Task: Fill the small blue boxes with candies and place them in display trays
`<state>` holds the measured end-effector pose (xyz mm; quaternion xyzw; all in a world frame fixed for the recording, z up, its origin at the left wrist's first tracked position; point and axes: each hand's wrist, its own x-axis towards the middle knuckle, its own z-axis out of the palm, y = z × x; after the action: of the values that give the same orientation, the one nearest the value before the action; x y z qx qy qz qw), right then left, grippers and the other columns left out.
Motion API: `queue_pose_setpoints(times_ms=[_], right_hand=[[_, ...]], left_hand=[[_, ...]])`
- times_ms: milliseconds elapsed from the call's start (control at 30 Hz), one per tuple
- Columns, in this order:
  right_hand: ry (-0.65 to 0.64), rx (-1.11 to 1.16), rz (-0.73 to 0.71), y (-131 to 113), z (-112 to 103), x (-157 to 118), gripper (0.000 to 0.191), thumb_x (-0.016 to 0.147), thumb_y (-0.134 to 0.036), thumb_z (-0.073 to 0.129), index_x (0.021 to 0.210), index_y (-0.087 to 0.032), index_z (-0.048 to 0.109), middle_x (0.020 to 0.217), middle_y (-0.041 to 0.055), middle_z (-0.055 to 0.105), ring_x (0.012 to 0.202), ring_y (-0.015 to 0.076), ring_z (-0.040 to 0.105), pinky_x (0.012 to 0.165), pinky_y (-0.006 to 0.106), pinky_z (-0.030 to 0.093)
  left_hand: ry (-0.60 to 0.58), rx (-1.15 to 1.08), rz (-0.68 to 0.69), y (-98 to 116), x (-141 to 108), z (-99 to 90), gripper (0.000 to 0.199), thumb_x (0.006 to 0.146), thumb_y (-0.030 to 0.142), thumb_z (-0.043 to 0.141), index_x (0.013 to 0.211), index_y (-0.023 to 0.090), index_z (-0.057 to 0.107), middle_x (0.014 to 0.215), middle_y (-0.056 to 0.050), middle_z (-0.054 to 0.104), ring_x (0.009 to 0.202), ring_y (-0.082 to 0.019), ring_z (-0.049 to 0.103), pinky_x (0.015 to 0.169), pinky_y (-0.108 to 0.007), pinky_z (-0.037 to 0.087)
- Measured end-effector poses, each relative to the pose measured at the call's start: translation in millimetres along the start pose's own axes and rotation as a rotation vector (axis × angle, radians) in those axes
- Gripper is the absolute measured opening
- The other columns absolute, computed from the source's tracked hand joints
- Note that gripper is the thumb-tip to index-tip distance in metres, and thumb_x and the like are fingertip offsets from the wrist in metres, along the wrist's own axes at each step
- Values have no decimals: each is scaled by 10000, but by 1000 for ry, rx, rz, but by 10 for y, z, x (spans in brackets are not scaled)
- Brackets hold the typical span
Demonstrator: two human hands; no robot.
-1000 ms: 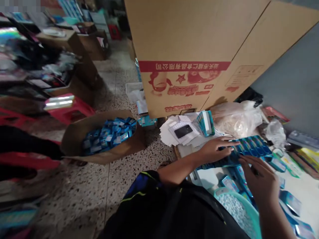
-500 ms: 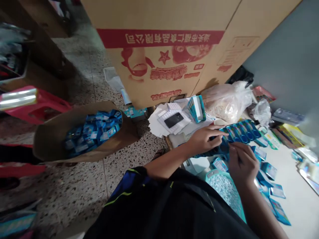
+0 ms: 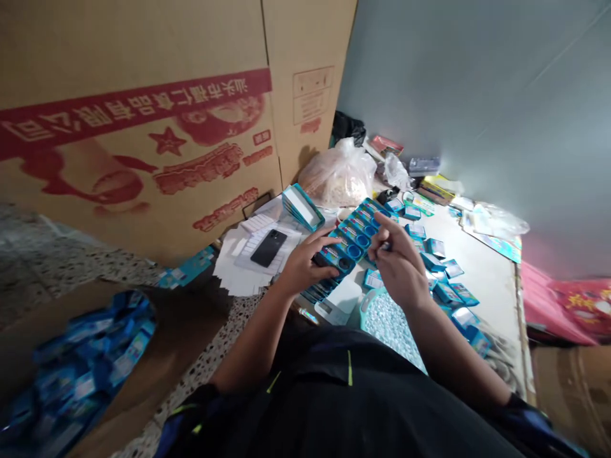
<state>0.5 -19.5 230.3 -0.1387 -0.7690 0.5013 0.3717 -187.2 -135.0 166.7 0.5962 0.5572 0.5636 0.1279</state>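
A row of blue cardboard packets with round cut-outs (image 3: 352, 247) slants across the work surface in front of me. At its near left end my left hand (image 3: 305, 262) is closed, thumb and fingers gripping the packet edge. Over the right side of the row is my right hand (image 3: 403, 267), index finger stretched along the packets and the other fingers curled in. Something small and greyish shows between those curled fingers, too small to name. Below the right hand stands a pale green tub (image 3: 363, 312) full of small, light wrapped pieces (image 3: 389, 324).
Several small blue boxes (image 3: 446, 292) lie scattered at right. An open blue box (image 3: 301, 207), a black phone (image 3: 268, 247) on papers and a tied plastic bag (image 3: 338, 172) are beyond. A big carton (image 3: 229, 51) rises at left; blue boxes (image 3: 86, 343) fill another on the floor.
My view has turned to the right. My right hand has moved from the near edge of the packet row to above it, with its index finger now stretched out. My left hand stays at the row.
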Motion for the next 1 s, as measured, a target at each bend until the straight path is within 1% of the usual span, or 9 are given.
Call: queue_pose_setpoints(times_ms=[100, 200, 300, 367, 433, 567, 733, 900, 1000], right_hand=[[61, 248, 59, 44, 111, -43, 411, 959, -261, 639, 1353, -368, 598, 962, -9, 564, 676, 122, 562, 598, 290, 537], [138, 293, 86, 56, 192, -52, 386, 866, -228, 785, 1201, -333, 623, 944, -26, 664, 682, 127, 621, 562, 261, 534], [168, 122, 23, 53, 234, -21, 199, 832, -225, 831, 931, -262, 662, 970, 10, 751, 796, 173, 702, 638, 292, 571], [124, -68, -80, 67, 263, -4, 109, 863, -224, 808, 871, -244, 702, 1012, 43, 778, 901, 210, 731, 763, 348, 600], [56, -216, -217, 106, 298, -12, 40, 907, -215, 767, 925, -245, 748, 1041, 61, 789, 966, 233, 734, 855, 396, 598], [-2, -358, -414, 242, 347, -118, 101, 958, -206, 699, 1011, -258, 767, 1034, 60, 799, 1048, 264, 711, 963, 478, 563], [-10, -539, -419, 378, 345, -308, 290, 981, -261, 625, 1249, -307, 726, 1250, 79, 730, 1229, 314, 636, 1121, 601, 444], [30, -545, -488, 424, 348, -336, 385, 953, -193, 649, 1323, -295, 677, 1126, 87, 748, 1121, 288, 682, 1091, 571, 483], [24, -520, -516, 456, 343, -311, 341, 933, -198, 687, 1257, -305, 681, 1117, 75, 766, 1102, 288, 702, 1072, 575, 499]], left_hand=[[49, 7, 23, -157, -79, 96, 830, 584, 618, 933, 1295, 314, 630, 1503, -108, 564, 1399, -378, 533, 1170, -571, 465], [187, -8, -20, -306, -214, 307, 982, 517, 546, 978, 1366, 343, 529, 1477, -107, 578, 1367, -382, 566, 1156, -598, 477], [276, 51, -51, -388, -336, 467, 1146, 503, 501, 979, 1476, 335, 397, 1465, -127, 573, 1341, -390, 586, 1148, -616, 483], [269, 103, -63, -398, -380, 497, 1189, 513, 483, 972, 1509, 304, 348, 1460, -148, 570, 1338, -396, 588, 1136, -610, 498], [256, 140, -69, -394, -397, 486, 1173, 532, 458, 960, 1510, 263, 343, 1443, -167, 581, 1322, -403, 598, 1123, -598, 516], [263, 158, -87, -427, -415, 473, 1108, 577, 428, 908, 1503, 225, 333, 1447, -177, 580, 1301, -411, 609, 1113, -569, 534], [248, 124, -133, -519, -469, 517, 1125, 605, 509, 875, 1517, 203, 290, 1501, -200, 526, 1357, -434, 551, 1160, -569, 480], [251, 115, -160, -552, -500, 515, 1105, 598, 468, 866, 1511, 223, 293, 1497, -176, 526, 1354, -426, 549, 1164, -585, 466], [246, 110, -161, -551, -498, 507, 1112, 595, 461, 866, 1513, 225, 285, 1505, -171, 517, 1360, -433, 538, 1173, -592, 454]])
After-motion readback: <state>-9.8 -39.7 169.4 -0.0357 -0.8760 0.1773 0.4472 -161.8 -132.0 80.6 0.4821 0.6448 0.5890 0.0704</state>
